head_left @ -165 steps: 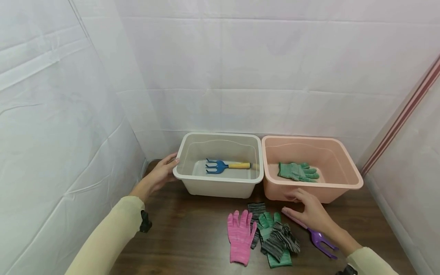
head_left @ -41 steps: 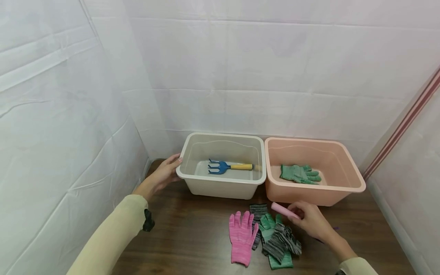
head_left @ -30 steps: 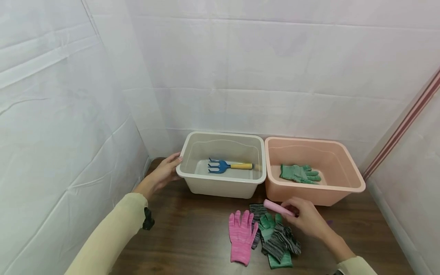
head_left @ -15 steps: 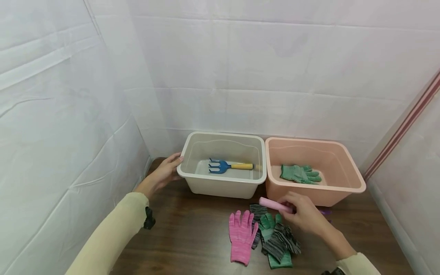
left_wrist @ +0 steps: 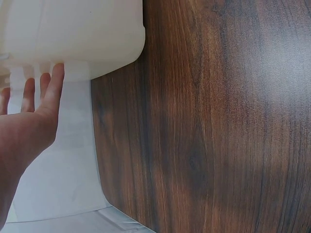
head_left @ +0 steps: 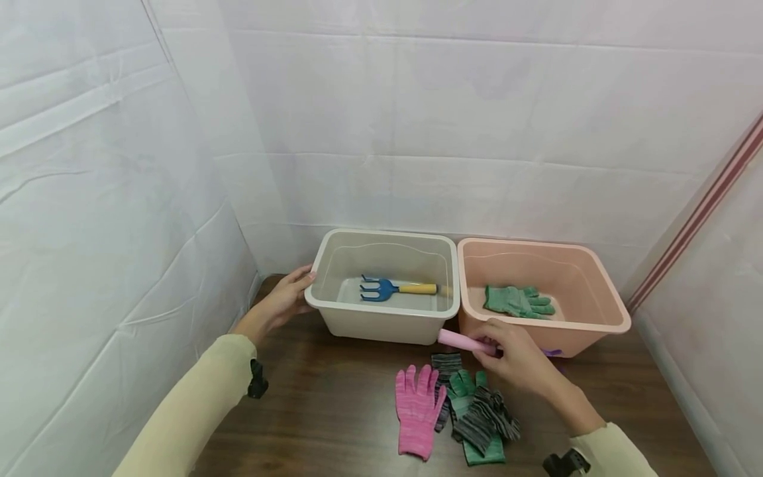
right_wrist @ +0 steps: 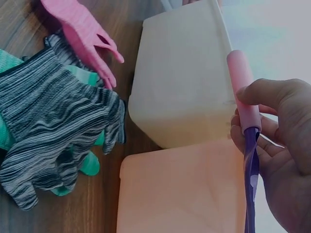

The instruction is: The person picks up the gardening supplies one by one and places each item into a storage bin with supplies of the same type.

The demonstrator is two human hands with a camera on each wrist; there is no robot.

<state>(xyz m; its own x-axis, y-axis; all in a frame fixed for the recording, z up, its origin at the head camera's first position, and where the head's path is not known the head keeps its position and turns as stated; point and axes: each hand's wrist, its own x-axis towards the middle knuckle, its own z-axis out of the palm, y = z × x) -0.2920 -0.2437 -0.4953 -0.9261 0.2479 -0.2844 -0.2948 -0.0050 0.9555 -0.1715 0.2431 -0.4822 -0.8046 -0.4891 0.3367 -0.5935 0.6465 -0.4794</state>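
**Component Layout**

Two bins stood side by side at the rear of the table [head_left: 298,417], before the back sheet [head_left: 417,132]: the left bin [head_left: 381,326] and the right bin [head_left: 512,260]. The left bin contained a hand fork [head_left: 387,289], tines left, handle right. The right bin contained a folded glove [head_left: 517,301]. The left hand [head_left: 286,301] was at the left bin's left end. The right hand [head_left: 518,351] held a pronged tool [head_left: 461,340], handle leftward, at the right bin's near side. Nearer the person lay a single glove [head_left: 417,411]; a glove pile [head_left: 484,417] lay to its right.
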